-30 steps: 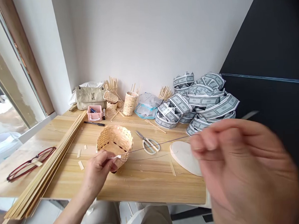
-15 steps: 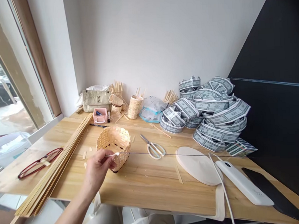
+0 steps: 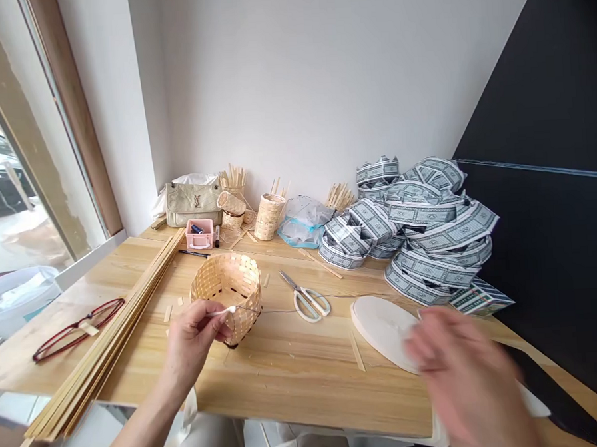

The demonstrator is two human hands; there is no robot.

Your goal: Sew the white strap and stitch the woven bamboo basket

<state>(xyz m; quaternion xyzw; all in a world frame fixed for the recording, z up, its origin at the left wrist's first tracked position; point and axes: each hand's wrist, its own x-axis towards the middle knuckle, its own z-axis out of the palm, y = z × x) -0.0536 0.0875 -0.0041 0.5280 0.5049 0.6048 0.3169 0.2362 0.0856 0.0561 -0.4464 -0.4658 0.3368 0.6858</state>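
A small woven bamboo basket (image 3: 228, 292) lies tipped on the wooden table (image 3: 296, 364), its mouth facing me. My left hand (image 3: 194, 339) is closed at the basket's near rim, pinching a small white tool (image 3: 223, 311) from which a thin dark thread (image 3: 283, 310) runs right across the table. My right hand (image 3: 469, 381) is low at the right, over the table's near edge, heavily blurred by motion, so its fingers cannot be read. It covers part of a white oval board (image 3: 381, 324).
White-handled scissors (image 3: 305, 298) lie right of the basket. Long bamboo strips (image 3: 109, 347) and red glasses (image 3: 74, 328) lie at the left. Along the back wall: a beige bag (image 3: 193, 201), a pink box (image 3: 200, 233), small woven baskets (image 3: 268, 215), a pile of patterned paper boxes (image 3: 419, 230).
My right hand pulled the thread far to the right and out of view, and has now come back in low at the right. The thread has gone slack. My left hand has kept its place.
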